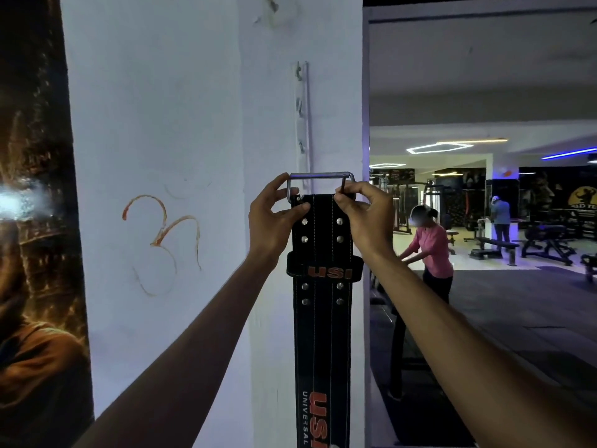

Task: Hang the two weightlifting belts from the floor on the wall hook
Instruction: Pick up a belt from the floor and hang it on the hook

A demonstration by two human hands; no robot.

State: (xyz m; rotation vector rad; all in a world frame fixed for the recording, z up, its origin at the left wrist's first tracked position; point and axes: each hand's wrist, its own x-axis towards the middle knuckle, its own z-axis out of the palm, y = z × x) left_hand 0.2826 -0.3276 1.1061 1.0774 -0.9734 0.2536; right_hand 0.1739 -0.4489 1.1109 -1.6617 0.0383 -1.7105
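**Belt held up below the hook rail**

Head view: both hands pinch the top of a black belt (pixel 321 286) against a white pillar (pixel 181 124). The left hand (pixel 274 218) grips the left edge by the buckle (pixel 319 179); the right hand (pixel 365 215) clenches the buckle's right side. The hook rail (pixel 302 114) sits just above. The buckle could miss a small hook and the belt drop. Only one belt shows. Behind lies a dim gym with benches (pixel 494 244).
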